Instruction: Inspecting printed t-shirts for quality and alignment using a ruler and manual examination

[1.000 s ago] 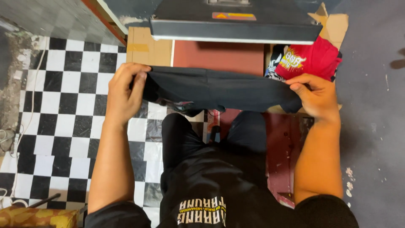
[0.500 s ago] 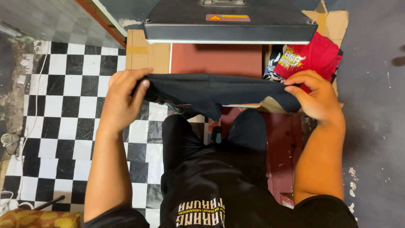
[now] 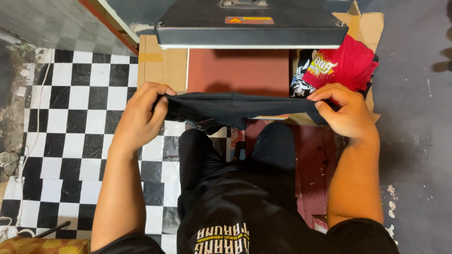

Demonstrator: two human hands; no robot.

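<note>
**Black garment stretched between both hands before the press**

We begin with the biggest thing in view: the heat press (image 3: 252, 23), its dark upper plate raised at the top of the frame, with the reddish-brown lower platen (image 3: 238, 70) bare beneath it. To the left of the press we see a checkered black-and-white floor (image 3: 70, 117); to the right, a grey floor (image 3: 414, 117). Flattened cardboard (image 3: 162, 63) lies under and beside the platen.

Next comes the black garment (image 3: 235, 106), held out as a long horizontal band just in front of the platen's near edge and above our own dark-trousered knees. It hangs in the air rather than lying on the platen, sagging a little in the middle.

Our left hand (image 3: 141, 115) is closed around the garment's left end, fingers curled over the top edge. Our right hand (image 3: 346, 113) pinches the right end, thumb and fingers clamped on the fabric.

Just beyond the right hand, a red printed shirt (image 3: 346, 63) lies crumpled on the cardboard, atop a darker printed piece.
</note>
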